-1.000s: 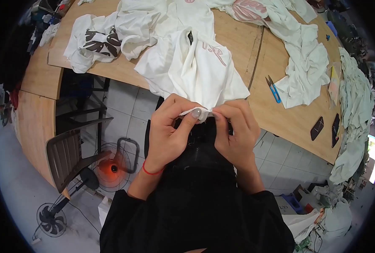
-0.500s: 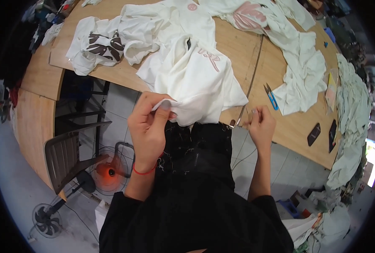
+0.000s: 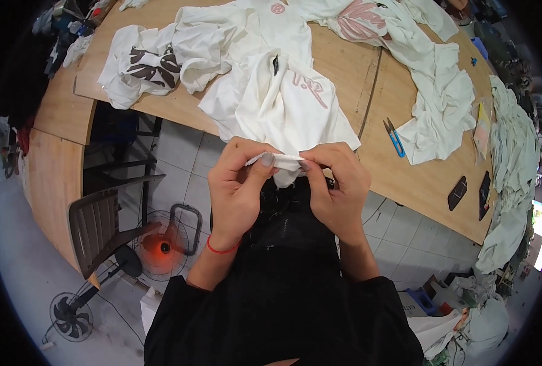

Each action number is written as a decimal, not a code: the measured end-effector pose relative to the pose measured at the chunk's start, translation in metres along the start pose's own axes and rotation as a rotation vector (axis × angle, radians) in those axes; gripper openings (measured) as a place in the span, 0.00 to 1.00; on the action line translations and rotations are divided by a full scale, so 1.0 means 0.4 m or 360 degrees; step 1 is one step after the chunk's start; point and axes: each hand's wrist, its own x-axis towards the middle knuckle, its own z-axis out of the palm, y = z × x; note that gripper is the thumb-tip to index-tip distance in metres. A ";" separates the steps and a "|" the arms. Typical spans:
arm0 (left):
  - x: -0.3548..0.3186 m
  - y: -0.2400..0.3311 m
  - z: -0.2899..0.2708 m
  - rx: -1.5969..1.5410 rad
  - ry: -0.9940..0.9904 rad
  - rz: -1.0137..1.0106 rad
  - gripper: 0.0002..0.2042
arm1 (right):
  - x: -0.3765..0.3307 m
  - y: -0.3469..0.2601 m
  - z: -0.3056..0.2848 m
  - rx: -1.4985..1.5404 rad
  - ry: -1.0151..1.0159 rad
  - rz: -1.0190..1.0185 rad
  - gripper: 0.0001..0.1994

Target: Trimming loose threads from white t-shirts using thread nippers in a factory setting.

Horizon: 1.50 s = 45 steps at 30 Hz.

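A white garment (image 3: pixel 283 113) is draped over the near side of the table (image 3: pixel 429 189), left of the blue snips (image 3: pixel 398 143); its edge is pinched by the left hand (image 3: pixel 235 189) and right hand (image 3: pixel 339 183). Fingertip handling seems underway; next, steady pinches seem called for.

Centre: shirt (image 3: pixel 283 110), one edge between left hand (image 3: pixel 237 180) and right hand (image 3: pixel 339 183), the remainder behind on the worktable (image 3: pixel 423 180). Upper left, same tabletop: second shirt (image 3: pixel 121 67). Right of centre: thread snips (image 3: pixel 395 138), just left of another garment (image 3: pixel 440 104). Lower left: armchair (image 3: pixel 93 226), floor fan (image 3: pixel 165 247) to its right, pedestal fan (image 3: pixel 71 317) below. Right edge: garment heap (image 3: pixel 515 158).
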 end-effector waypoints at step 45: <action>0.022 0.014 0.004 0.0515 -0.0236 0.0224 0.05 | -0.048 -0.017 -0.004 0.0650 -0.0196 0.0166 0.05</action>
